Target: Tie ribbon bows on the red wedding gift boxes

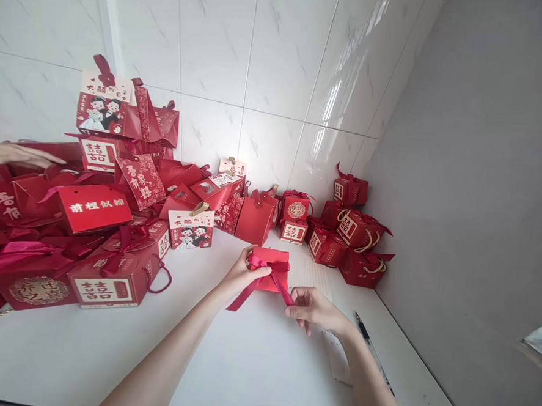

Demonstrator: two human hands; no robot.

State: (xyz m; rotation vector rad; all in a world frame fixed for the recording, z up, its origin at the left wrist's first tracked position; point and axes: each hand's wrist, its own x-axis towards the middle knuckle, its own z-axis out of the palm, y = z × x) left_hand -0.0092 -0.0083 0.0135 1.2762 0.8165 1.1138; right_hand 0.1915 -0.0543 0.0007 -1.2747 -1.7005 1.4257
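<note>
A small red gift box [266,282] is in front of me at the middle of the table, with a dark pink ribbon [242,296] tied across its top. My left hand [243,275] grips the box at its left side, the thumb pressed on the ribbon's knot. Between the thumb and fingers of my right hand [310,309] is the ribbon's right tail, drawn down and to the right. The other tail hangs loose past the box's lower left edge. The box's underside and the fingers behind it are hidden.
A large pile of red gift boxes [105,278] fills the left side, where another person's hand [26,155] reaches in. More boxes [326,246] are stacked at the back right. A pen [374,350], lined paper [315,276] and a paper scrap [336,357] lie at right.
</note>
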